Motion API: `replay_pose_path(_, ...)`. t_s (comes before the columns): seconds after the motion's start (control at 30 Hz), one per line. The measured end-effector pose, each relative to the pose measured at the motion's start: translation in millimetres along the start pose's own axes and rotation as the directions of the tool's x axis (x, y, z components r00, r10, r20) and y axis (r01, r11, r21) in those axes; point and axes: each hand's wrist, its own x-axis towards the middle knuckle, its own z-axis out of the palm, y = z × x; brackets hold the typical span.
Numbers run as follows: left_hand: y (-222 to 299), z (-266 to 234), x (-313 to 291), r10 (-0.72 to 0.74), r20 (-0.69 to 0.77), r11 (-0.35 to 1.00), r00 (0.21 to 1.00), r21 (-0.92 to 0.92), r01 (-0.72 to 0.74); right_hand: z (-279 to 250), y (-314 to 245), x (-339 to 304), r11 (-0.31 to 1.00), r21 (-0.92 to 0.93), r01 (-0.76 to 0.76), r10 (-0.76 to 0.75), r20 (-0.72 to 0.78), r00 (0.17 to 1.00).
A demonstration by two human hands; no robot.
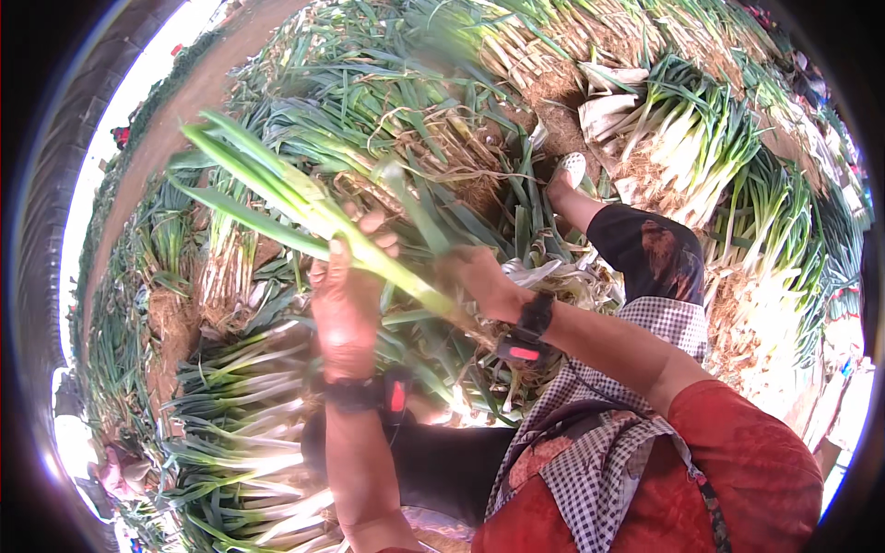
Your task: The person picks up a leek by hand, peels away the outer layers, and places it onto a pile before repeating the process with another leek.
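Your left hand (346, 302) wraps its fingers round the leek (406, 276), probably to steady it, root end (471, 327) jutting past them rightward; whether your nearby right hand (484, 281) grips the blurred leaf (419, 207), I cannot tell.

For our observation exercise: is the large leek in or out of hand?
In: the left hand wraps thumb and fingers around the leek.

a wide fisheye view looks down from the head, close above the left hand (345, 300) and right hand (484, 279), taking in ground (189, 97) well beyond both
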Motion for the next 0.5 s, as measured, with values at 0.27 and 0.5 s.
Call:
replay_pose_path(0.27, 21.6, -10.4, 0.2, 0.061, 0.031, 0.978, 0.998, -0.203, -0.054, -64.1, 31.4, -23.8, 0.208, -0.871, 0.445, -0.111, 0.431, 0.896)
replay_pose_path(0.5, 8.7, -8.5, 3.2, 0.062, -0.002, 0.974, 0.998, -0.217, -0.061, 26.2, -56.5, -32.3, 0.539, -0.451, 0.711, -0.606, 0.379, 0.7)
